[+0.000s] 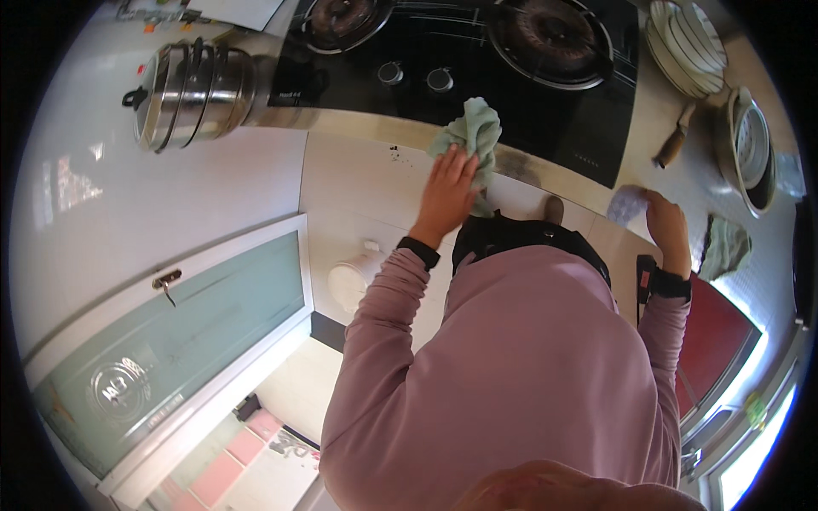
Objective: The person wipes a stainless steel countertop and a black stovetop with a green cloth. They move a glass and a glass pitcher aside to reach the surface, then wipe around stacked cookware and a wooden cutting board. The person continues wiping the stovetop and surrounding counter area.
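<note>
My left hand (448, 185) presses a pale green cloth (476, 128) at the front edge of the counter, below the knobs of a black glass gas hob (409, 99). The cloth is bunched, and part of it hangs past the edge. On the other side, my right hand (666, 220) is at the counter's edge, its fingertips at a greyish patterned piece (627, 205), perhaps a cloth or pad; whether the fingers grip it cannot be told. A second green cloth (726, 248) lies on the counter to the right of that hand.
A steel steamer pot (195, 96) stands left of the hob. To the right are stacked bowls (687, 48), a knife with a wooden handle (671, 148) and a basin with a strainer (751, 150). A white bin (351, 281) stands on the floor, near a glass-panelled door (192, 345).
</note>
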Tool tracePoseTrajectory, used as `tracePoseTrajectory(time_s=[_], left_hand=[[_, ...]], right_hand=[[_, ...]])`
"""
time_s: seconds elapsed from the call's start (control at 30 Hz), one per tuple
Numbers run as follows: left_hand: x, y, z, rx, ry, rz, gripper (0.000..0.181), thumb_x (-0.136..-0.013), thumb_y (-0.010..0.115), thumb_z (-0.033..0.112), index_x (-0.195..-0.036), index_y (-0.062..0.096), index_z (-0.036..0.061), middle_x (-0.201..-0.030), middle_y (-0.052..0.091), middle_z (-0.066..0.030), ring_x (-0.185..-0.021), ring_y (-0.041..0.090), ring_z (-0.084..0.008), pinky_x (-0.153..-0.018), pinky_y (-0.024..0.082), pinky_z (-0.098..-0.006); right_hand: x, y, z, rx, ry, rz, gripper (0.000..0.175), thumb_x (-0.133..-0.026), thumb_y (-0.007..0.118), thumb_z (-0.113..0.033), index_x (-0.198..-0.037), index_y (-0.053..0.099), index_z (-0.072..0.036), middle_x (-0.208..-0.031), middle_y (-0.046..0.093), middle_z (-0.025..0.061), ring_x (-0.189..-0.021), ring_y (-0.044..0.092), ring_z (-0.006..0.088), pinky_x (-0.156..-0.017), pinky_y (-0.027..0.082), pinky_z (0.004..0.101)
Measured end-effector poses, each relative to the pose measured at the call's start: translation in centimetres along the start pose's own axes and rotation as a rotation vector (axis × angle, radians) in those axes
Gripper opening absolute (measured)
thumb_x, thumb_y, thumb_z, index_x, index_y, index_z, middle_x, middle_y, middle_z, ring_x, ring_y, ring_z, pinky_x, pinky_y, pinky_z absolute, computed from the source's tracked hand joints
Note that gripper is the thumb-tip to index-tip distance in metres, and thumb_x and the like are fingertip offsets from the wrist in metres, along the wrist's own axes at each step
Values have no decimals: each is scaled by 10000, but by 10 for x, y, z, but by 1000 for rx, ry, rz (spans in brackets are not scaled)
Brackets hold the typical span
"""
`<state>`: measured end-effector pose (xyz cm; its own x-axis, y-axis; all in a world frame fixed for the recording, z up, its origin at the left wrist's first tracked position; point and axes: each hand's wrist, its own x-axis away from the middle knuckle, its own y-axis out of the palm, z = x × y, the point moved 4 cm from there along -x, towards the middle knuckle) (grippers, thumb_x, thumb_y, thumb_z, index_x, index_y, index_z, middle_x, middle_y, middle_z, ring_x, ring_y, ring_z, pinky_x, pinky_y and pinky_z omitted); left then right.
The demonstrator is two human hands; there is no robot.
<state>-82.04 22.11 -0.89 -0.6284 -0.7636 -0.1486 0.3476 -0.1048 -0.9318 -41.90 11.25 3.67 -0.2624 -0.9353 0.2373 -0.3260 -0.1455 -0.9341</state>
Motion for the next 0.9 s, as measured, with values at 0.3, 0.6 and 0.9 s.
tracePoseTrajectory(time_s=[0.3,0.6,0.9], left_hand=[[2,-39,-164,25,-851,454,505,-931,519,237,-1330,443,-62,-1361,418,-262,-1333,316,-428,-1089,254,-517],[7,-26,-88,-84,-272,104,481,-939,498,238,-1325,455,-45,-1395,383,-239,-1347,304,-417,-1099,262,-494],[-34,-38,-173,-411,-557,14,421,-950,447,226,-1242,533,-63,-1323,461,-267,-1289,374,-434,-1079,308,-486]], right_hand=[[-9,-3,2,21,7,-88,277,-871,494,-115,-1073,679,-71,-946,657,216,-899,620,411,-789,491,495],[-12,-2,6,37,19,-58,283,-884,492,-151,-1089,676,-89,-939,659,216,-891,624,412,-799,494,501],[-13,-6,-2,125,72,-109,288,-900,481,-174,-1113,669,-123,-924,663,213,-882,628,412,-785,501,503]])
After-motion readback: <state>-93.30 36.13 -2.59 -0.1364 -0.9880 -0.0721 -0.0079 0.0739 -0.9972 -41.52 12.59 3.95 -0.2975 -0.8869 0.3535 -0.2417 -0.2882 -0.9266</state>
